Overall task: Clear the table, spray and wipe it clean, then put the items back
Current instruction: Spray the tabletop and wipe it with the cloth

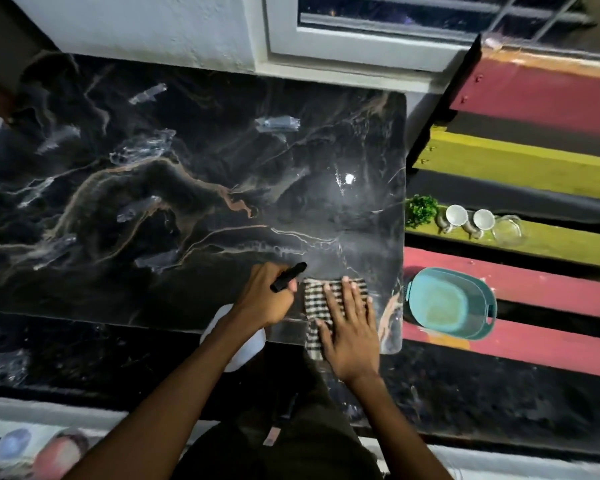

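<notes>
1. the left hand has its grip clenched around a spray bottle; the black nozzle sticks out past the fingers and points up and to the right over the black marble surface, while the white body hangs below the wrist at the near edge.
2. the right hand lies flat with its grip released, fingers spread, pressing down on a black-and-white checked cloth.
3. the cloth sits at the near right corner of the surface, and part of it hangs over the near edge.
4. the two hands are just beside each other, the nozzle near the cloth's upper left corner.
5. the surface top is glossy, with a bright light reflection toward its right side.
6. to the right, a striped pallet bench carries a teal basin, two white cups, a clear glass bowl and a small green plant.
</notes>
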